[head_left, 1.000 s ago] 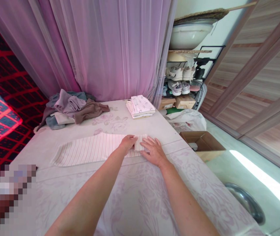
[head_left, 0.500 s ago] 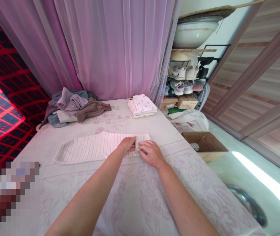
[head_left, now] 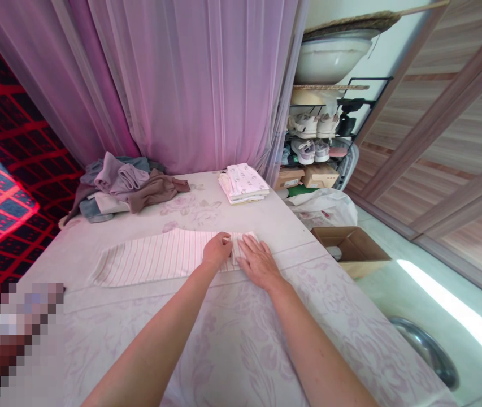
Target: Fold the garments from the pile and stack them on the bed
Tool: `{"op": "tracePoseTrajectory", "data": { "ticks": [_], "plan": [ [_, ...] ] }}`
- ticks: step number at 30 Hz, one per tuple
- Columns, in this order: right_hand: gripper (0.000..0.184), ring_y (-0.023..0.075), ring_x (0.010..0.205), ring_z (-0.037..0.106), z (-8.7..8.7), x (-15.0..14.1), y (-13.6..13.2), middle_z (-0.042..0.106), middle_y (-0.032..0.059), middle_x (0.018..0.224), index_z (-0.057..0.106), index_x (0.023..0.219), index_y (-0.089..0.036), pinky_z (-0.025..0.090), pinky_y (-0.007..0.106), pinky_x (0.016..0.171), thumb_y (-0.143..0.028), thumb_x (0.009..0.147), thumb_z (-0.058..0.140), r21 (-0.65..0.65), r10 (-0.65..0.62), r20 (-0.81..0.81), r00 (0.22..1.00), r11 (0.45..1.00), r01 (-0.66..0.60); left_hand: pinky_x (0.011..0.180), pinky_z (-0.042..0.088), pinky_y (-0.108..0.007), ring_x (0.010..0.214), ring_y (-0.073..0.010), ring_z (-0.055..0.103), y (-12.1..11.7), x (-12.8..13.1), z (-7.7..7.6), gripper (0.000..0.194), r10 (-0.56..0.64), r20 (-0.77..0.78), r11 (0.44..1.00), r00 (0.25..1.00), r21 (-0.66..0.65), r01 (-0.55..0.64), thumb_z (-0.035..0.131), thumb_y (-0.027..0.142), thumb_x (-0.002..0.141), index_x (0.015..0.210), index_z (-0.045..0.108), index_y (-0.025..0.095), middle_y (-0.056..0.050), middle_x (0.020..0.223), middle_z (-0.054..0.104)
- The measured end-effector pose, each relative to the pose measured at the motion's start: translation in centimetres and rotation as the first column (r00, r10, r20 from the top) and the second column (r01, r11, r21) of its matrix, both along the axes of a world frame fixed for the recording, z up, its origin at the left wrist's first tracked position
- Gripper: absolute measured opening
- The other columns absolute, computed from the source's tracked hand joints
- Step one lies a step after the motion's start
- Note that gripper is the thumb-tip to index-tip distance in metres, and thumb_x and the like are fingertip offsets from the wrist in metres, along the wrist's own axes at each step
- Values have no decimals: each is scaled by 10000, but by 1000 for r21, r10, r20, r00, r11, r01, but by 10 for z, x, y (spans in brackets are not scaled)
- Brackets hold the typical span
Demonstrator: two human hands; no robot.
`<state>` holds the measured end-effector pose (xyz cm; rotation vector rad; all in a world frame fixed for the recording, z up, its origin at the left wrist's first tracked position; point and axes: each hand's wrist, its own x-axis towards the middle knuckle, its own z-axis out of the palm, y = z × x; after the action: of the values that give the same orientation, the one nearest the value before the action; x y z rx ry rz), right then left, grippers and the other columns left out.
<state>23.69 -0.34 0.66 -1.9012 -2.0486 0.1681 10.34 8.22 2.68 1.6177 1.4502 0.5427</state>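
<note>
White-and-pink striped trousers [head_left: 151, 260], folded lengthwise, lie flat across the bed. A small turned-over part of the leg sits at their right end. My right hand [head_left: 258, 263] is spread flat over this folded end, fingers apart, pressing it down. Just to its left, my left hand [head_left: 217, 249] rests at the striped cloth with its fingers curled inward. Whether any fabric is caught in those fingers is hidden. Beyond my hands stands a neat stack of folded clothes [head_left: 247, 183], topped by a pale pink printed piece.
A loose heap of clothes [head_left: 117, 181] lies at the bed's far left, before a purple curtain [head_left: 190, 85]. Right of the bed are a shoe rack [head_left: 321, 135], an opened cardboard box [head_left: 351, 243] and a metal basin [head_left: 425, 350] on the floor.
My right hand has flattened out over the folded trouser end. My left hand has let the fold down and shifted slightly left, its fingers curling in.
</note>
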Motion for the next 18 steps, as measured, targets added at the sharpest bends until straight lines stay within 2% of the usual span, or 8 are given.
{"op": "tracePoseTrajectory", "data": {
  "ticks": [2,3,4,6,7,8,12,18],
  "plan": [
    [520,211,1414,205,0,-2,1,269,57,1541,374,1430,-251,142,459,1129,-412,936,356,-86,-1,23,1000,996,3,968,432,-363,1058,-222,605,-3,-4,5,374,-20,-58,993,998,119,27,551,158,798,1167,589,205,-86,1107,652],
    [521,210,1417,198,0,-3,1,257,54,1546,372,1430,-254,139,465,1129,-423,937,350,-102,-2,26,1000,995,4,1013,396,-359,1129,-219,567,-5,-5,6,400,-65,-101,975,993,205,85,526,150,811,1204,576,206,-93,1195,619],
    [526,210,1418,194,0,-3,1,249,55,1548,364,1434,-251,140,470,1128,-430,940,340,-106,-6,27,1000,994,8,1049,362,-353,1184,-214,531,-8,-5,7,406,-139,-160,939,977,292,181,496,155,832,1229,567,204,-95,1263,587],
    [544,208,1419,191,0,-4,0,245,62,1549,325,1455,-234,148,473,1126,-429,947,311,-104,-14,24,1000,994,16,1111,283,-378,1279,-222,450,-12,-7,4,406,-305,-328,811,894,403,425,430,201,886,1276,545,194,-90,1356,535],
    [554,207,1420,190,0,-4,0,245,64,1548,302,1466,-224,151,471,1126,-425,949,299,-105,-14,22,1000,994,16,1133,237,-414,1325,-238,396,-14,-8,1,420,-356,-410,755,839,403,518,395,243,914,1312,518,190,-86,1398,502],
    [563,206,1420,187,0,-4,0,245,67,1548,284,1474,-214,151,467,1126,-422,950,293,-106,-11,21,1000,994,13,1145,194,-457,1367,-255,334,-15,-9,-2,445,-383,-471,730,795,374,573,360,290,937,1356,473,194,-79,1443,454],
    [579,207,1422,184,-2,0,-2,253,78,1543,268,1481,-196,138,463,1130,-431,951,287,-115,-13,35,999,993,17,1145,115,-538,1432,-275,174,-15,-17,-12,550,-378,-608,742,698,252,621,288,434,962,1471,278,229,-62,1546,267],
    [544,197,1416,203,-3,2,-3,277,68,1535,300,1468,-221,136,486,1128,-421,966,236,-131,-116,69,991,983,125,1139,96,-563,1439,-285,132,-10,-21,-11,629,-381,-650,731,657,223,645,310,521,936,1491,220,240,-67,1558,221]
  ]
}}
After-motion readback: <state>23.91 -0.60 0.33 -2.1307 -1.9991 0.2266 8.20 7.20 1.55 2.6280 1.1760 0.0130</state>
